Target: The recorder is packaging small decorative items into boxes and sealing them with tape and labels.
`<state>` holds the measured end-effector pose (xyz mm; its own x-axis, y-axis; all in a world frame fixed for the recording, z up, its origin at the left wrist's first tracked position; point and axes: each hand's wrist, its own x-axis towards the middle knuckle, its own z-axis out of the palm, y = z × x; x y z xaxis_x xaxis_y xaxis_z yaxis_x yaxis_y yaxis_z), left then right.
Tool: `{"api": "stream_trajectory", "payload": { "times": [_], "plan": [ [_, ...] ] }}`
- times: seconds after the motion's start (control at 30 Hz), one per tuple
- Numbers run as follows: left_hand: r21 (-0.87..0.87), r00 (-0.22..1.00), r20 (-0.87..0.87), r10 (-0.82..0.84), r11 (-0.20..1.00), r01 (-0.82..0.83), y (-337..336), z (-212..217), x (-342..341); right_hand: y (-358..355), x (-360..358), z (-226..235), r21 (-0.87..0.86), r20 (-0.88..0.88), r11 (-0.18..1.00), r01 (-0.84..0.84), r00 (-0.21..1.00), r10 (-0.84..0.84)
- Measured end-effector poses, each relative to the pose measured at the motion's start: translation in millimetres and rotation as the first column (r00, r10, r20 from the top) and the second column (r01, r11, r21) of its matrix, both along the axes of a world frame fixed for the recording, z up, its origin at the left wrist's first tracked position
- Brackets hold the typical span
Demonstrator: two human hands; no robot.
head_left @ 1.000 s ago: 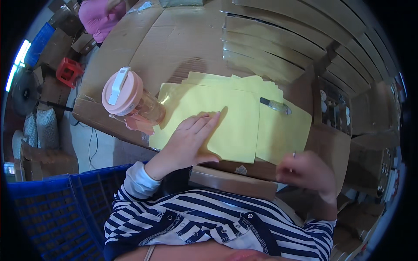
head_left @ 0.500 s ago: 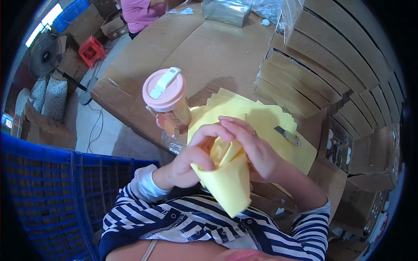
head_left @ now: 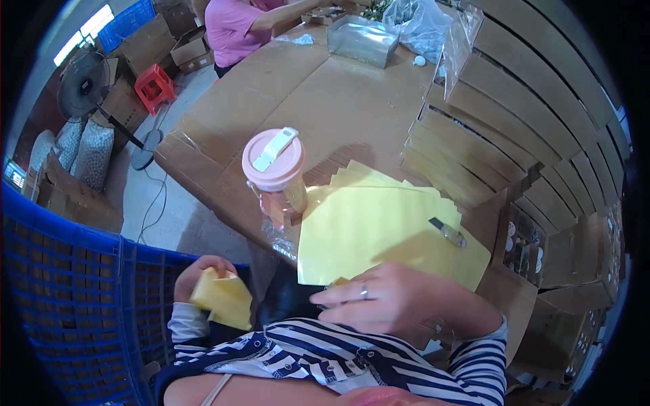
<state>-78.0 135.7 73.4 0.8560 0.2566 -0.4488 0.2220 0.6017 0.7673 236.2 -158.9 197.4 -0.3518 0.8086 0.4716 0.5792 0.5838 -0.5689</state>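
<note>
Nearest, across the lower edge, is the person's navy-and-white striped shirt (head_left: 318, 355). The left hand (head_left: 200, 276) is closed, its fingers curled round the upper end of a folded yellow paper (head_left: 227, 302). That paper is off the table, held beside a blue plastic crate (head_left: 74, 298), its free end pointing down and rightward, toward the shirt; its long axis slants from upper left to lower right, and its outline is slightly blurred. The right hand (head_left: 382, 296), with a ring on one finger, is partly open, back upward, fingers lightly bent and pointing left. A small yellowish edge shows by its fingertips; whether they grip it, I cannot tell. The hand overlaps the near border of a fanned pile of yellow sheets (head_left: 369, 227), though contact is unclear.

On the pile's right part lies a short blade with a clear-wrapped grip (head_left: 448, 232), slanting with its dark end up and left. Just left of the pile stands a pink-lidded tumbler (head_left: 274, 169). Farther over the cardboard-covered table (head_left: 325, 101) are stacked cardboard trays (head_left: 501, 115) on the right, then a silvery metal box (head_left: 362, 42) and a clear plastic bag (head_left: 420, 30). A co-worker in a pink top (head_left: 233, 30) reaches over the far side.
</note>
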Motion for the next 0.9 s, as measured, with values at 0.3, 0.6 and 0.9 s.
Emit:
{"api": "stream_trajectory", "payload": {
  "times": [0.3,0.6,0.9],
  "plan": [
    [0.723,0.941,-0.111,-0.320,0.624,0.297,38,-128,122,-29,35,6,-0.074,-0.088,0.970,0.232,0.967,-0.238],
    [0.880,0.887,-0.105,-0.449,0.373,0.293,7,-126,169,-47,46,-6,-0.114,-0.052,0.831,0.544,0.832,-0.552],
    [0.903,0.786,-0.199,-0.585,0.203,0.379,-65,-119,127,-93,72,-50,-0.019,0.539,0.245,0.969,0.216,-0.814]
  ]
}}
